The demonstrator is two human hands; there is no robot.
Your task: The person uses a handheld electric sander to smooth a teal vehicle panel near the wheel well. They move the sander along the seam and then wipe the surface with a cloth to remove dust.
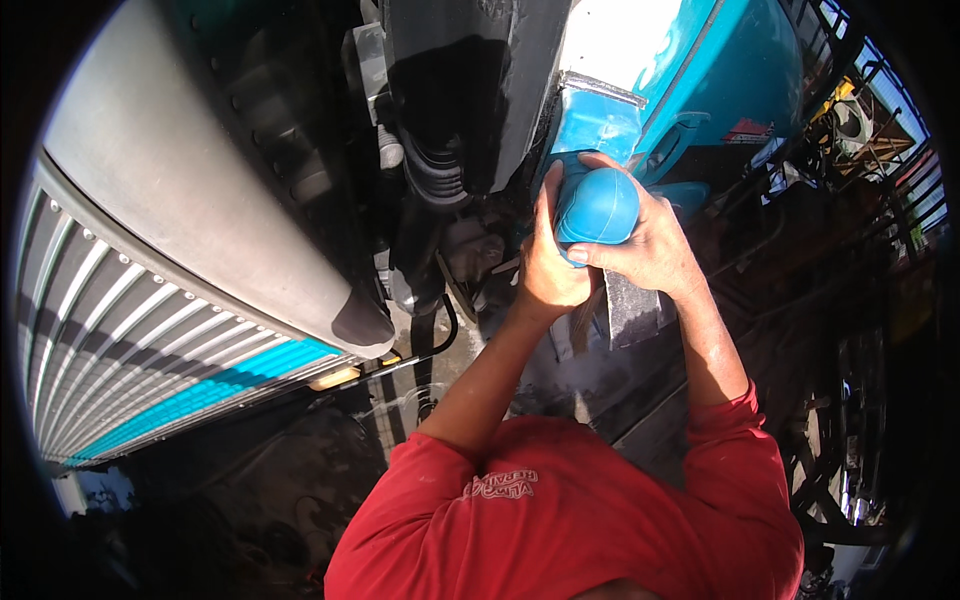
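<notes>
My left hand grips the left side of a rounded turquoise-blue piece, with fingers reaching up along it. My right hand is closed on its right side, the thumb lying across its lower edge. The piece is against the lower end of a turquoise and white vehicle body panel, just below a blue section with a rough dark upper edge; what joins them is hidden by my hands. A dark rough-surfaced flap hangs below my right hand.
At left is a silver vehicle body with ribbed metal and a turquoise stripe. Black underbody parts and ribbed hoses are at upper middle. A black hose runs low over the stained floor. Metal racks and scrap stand at right.
</notes>
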